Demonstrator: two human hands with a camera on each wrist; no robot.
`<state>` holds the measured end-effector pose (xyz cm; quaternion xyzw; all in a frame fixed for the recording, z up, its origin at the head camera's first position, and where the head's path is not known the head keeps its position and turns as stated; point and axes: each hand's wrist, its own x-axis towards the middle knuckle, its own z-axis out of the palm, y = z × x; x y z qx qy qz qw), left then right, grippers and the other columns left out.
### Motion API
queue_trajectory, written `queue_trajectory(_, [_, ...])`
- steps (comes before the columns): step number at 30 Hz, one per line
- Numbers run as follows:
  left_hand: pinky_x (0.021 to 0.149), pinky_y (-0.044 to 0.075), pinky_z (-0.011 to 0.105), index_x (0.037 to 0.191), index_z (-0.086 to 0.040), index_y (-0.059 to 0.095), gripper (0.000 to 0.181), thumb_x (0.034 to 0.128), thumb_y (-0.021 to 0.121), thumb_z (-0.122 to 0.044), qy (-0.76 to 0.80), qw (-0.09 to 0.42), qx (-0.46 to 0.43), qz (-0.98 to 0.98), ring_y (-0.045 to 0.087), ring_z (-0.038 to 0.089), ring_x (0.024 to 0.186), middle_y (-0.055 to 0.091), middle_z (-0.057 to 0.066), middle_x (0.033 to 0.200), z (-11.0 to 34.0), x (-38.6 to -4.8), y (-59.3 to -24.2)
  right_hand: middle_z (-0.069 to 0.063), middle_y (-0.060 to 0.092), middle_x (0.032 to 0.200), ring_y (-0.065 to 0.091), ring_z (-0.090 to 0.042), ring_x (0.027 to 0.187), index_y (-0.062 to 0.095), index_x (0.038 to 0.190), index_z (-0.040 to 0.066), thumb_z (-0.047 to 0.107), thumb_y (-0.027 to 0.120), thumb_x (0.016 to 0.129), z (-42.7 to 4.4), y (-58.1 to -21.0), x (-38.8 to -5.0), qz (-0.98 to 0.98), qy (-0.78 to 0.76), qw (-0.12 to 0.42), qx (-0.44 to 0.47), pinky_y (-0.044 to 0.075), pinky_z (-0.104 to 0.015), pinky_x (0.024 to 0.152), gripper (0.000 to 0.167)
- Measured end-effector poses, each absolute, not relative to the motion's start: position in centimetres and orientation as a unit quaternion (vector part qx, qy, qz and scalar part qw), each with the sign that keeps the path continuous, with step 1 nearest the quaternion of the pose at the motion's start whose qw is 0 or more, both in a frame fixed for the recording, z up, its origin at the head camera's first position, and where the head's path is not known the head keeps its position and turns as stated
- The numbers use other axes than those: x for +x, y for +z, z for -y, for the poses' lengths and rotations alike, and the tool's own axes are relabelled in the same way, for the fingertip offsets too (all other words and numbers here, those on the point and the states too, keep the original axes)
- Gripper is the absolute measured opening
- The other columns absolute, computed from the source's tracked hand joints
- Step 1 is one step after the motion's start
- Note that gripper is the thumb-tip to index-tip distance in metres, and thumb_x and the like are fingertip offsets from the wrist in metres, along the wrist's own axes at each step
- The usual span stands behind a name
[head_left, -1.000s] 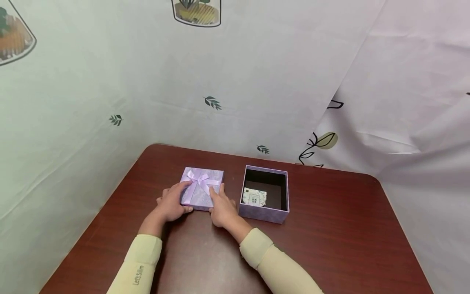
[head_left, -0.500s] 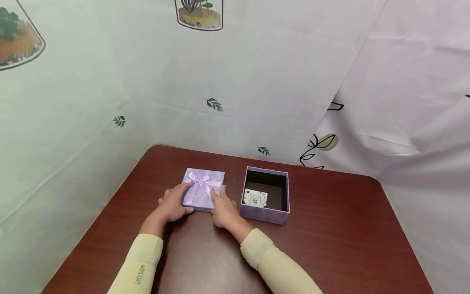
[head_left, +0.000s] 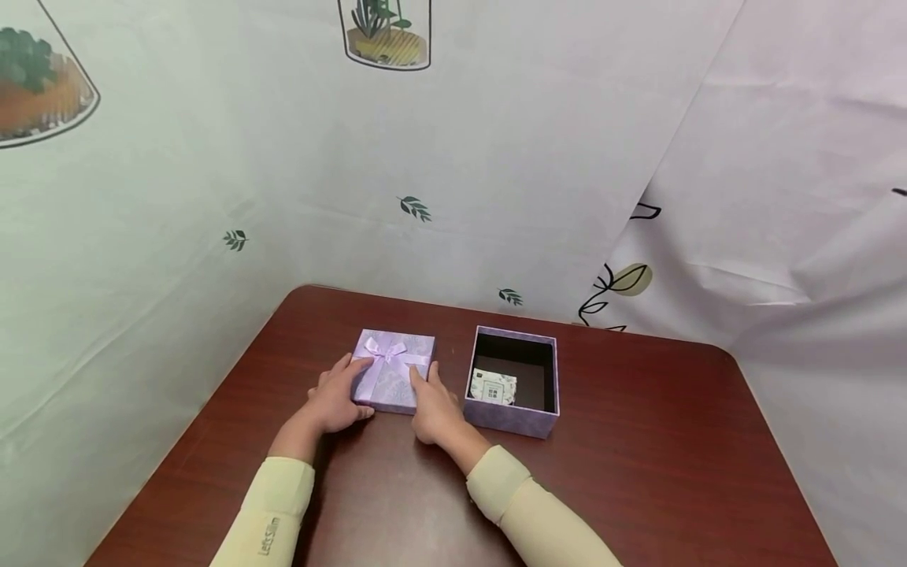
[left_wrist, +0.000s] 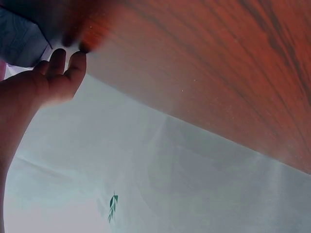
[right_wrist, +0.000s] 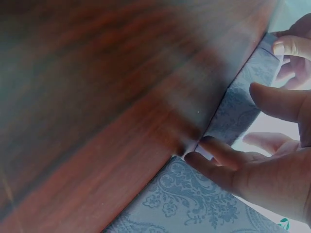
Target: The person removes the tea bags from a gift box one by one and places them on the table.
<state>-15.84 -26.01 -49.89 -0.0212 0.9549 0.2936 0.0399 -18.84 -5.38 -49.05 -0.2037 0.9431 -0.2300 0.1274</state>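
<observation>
A lilac gift box lid (head_left: 395,387) with a satin ribbon bow lies flat on the table. My left hand (head_left: 336,398) holds its left side, with the thumb at the front edge and a finger over the ribbon. At the front right corner, my right hand (head_left: 434,409) grips the lid, thumb on top. The right wrist view shows the lid's patterned side (right_wrist: 235,109) beside my right hand (right_wrist: 272,165). In the left wrist view, part of the lid (left_wrist: 22,39) appears beyond my left hand (left_wrist: 60,80); some fingertips are blurred.
Just right of the lid stands the open matching gift box (head_left: 510,419), dark inside. A small white printed packet (head_left: 494,387) leans in its front left part. Behind the brown wooden table (head_left: 659,441) hangs white patterned cloth (head_left: 496,157).
The head view has tilted slightly, so the whole scene sits a little lower. Both hands stay on the lid, with hardly any movement against the table.
</observation>
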Motion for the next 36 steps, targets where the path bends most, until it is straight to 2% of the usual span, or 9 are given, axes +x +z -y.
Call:
queue_trajectory(8, [0.095, 0.021, 0.077, 0.154, -0.018, 0.040, 0.092, 0.0748, 0.087, -0.017, 0.277, 0.021, -0.021, -0.960, 0.023, 0.056, 0.134, 0.015, 0.026, 0.161, 25.6, -15.7, -48.8, -0.022, 0.020, 0.162, 0.059, -0.036, 0.116, 0.034, 0.158, 0.016, -0.003, 0.069, 0.078, 5.0, -48.1, -18.6, -0.937, -0.253, 0.090, -0.224, 0.051, -0.043, 0.085, 0.089])
queue_trajectory(15, [0.093, 0.024, 0.072, 0.154, -0.018, 0.040, 0.093, 0.0735, 0.087, -0.015, 0.264, -0.011, -0.003, -0.965, 0.024, 0.054, 0.134, 0.014, 0.024, 0.162, 25.0, -15.9, -47.7, -0.021, 0.024, 0.160, 0.063, -0.032, 0.108, 0.036, 0.157, 0.014, 0.000, 0.066, 0.084, 4.8, -46.5, -18.4, -0.933, -0.252, 0.037, -0.254, 0.053, -0.039, 0.073, 0.080])
queue_trajectory(17, [0.094, 0.022, 0.071, 0.154, -0.017, 0.040, 0.093, 0.0738, 0.086, -0.015, 0.262, -0.014, -0.001, -0.965, 0.023, 0.054, 0.135, 0.013, 0.023, 0.162, 24.9, -15.8, -47.4, -0.021, 0.026, 0.160, 0.061, -0.032, 0.113, 0.038, 0.156, 0.013, 0.002, 0.068, 0.086, 4.8, -46.1, -18.4, -0.934, -0.246, 0.021, -0.259, 0.053, -0.039, 0.076, 0.077])
queue_trajectory(20, [0.095, 0.020, 0.072, 0.155, -0.016, 0.038, 0.093, 0.0745, 0.086, -0.015, 0.260, -0.018, 0.000, -0.965, 0.021, 0.052, 0.136, 0.012, 0.022, 0.163, 24.6, -15.8, -46.9, -0.022, 0.028, 0.159, 0.055, -0.032, 0.123, 0.038, 0.155, 0.012, 0.007, 0.072, 0.087, 4.7, -45.5, -18.3, -0.934, -0.241, 0.004, -0.264, 0.052, -0.041, 0.087, 0.076])
queue_trajectory(25, [0.096, 0.017, 0.071, 0.155, -0.015, 0.037, 0.092, 0.0763, 0.085, -0.016, 0.264, -0.027, 0.004, -0.964, 0.018, 0.052, 0.137, 0.011, 0.021, 0.163, 24.0, -15.7, -45.6, -0.025, 0.030, 0.157, 0.042, -0.034, 0.136, 0.042, 0.153, 0.007, 0.011, 0.074, 0.088, 4.3, -44.8, -18.2, -0.930, -0.243, -0.027, -0.274, 0.042, -0.045, 0.103, 0.073])
queue_trajectory(36, [0.095, 0.018, 0.071, 0.156, -0.012, 0.034, 0.095, 0.0761, 0.084, -0.020, 0.253, -0.066, 0.032, -0.965, 0.020, 0.052, 0.136, 0.014, 0.020, 0.163, 23.2, -15.6, -43.6, -0.022, 0.023, 0.160, 0.032, -0.036, 0.143, 0.034, 0.156, 0.007, 0.015, 0.071, 0.092, 3.6, -42.8, -18.1, -0.923, -0.268, -0.036, -0.274, 0.034, -0.051, 0.109, 0.074])
